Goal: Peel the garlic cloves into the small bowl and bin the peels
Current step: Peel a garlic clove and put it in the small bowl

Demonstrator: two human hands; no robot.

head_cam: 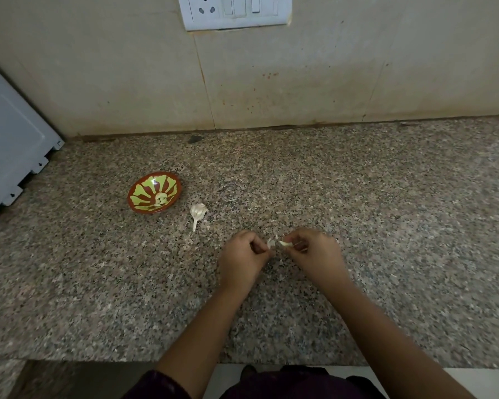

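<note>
A small red bowl (pixel 139 194) with a green petal pattern sits on the granite counter at the left, with a few peeled cloves (pixel 161 199) in it. Just right of the bowl lies the rest of a garlic bulb (pixel 198 211) with its stalk pointing toward me. In the middle of the counter my right hand (pixel 314 254) pinches a pale garlic clove (pixel 285 243). My left hand (pixel 242 256) pinches a white scrap of peel (pixel 270 243) close to the clove. Both hands hover close together above the counter.
Small bits of peel (pixel 281 262) lie on the counter (pixel 386 211) under my hands. A white appliance panel (pixel 12 145) leans at the far left. A tiled wall with a socket and switch plate (pixel 234 11) stands behind. The counter's front edge runs near my body.
</note>
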